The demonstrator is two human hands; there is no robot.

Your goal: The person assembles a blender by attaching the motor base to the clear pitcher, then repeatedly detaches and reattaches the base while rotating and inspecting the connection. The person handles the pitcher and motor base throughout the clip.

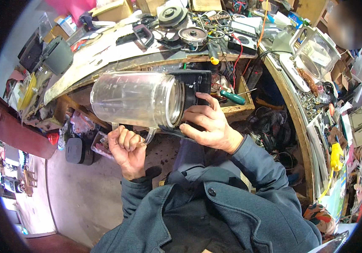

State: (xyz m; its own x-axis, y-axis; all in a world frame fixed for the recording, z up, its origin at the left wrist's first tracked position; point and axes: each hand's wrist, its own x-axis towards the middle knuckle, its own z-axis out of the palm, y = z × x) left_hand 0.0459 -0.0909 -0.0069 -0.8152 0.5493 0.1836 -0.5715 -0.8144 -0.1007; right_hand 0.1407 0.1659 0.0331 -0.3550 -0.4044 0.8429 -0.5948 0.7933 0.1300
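A clear blender jar (128, 95) lies on its side in the air before me, its closed-looking wide end to the left. Around its handle (151, 135) the fingers of my left hand (127, 147) are wrapped. At the jar's right end is a black square-edged base or collar (197, 78), with a threaded-looking clear ring beside it. My right hand (210, 124) grips this black part, thumb toward the jar and fingers over its side. Whether the black part is fully seated on the jar cannot be told.
Behind the jar runs a cluttered workbench (105, 55) with a round metal part (192, 36), wires and a yellow-tipped screwdriver (213, 55). A green-handled screwdriver (233, 97) lies over an open wooden drawer (240, 111). Another clear jug (316, 52) stands at right; a dark case (79, 151) is on the floor.
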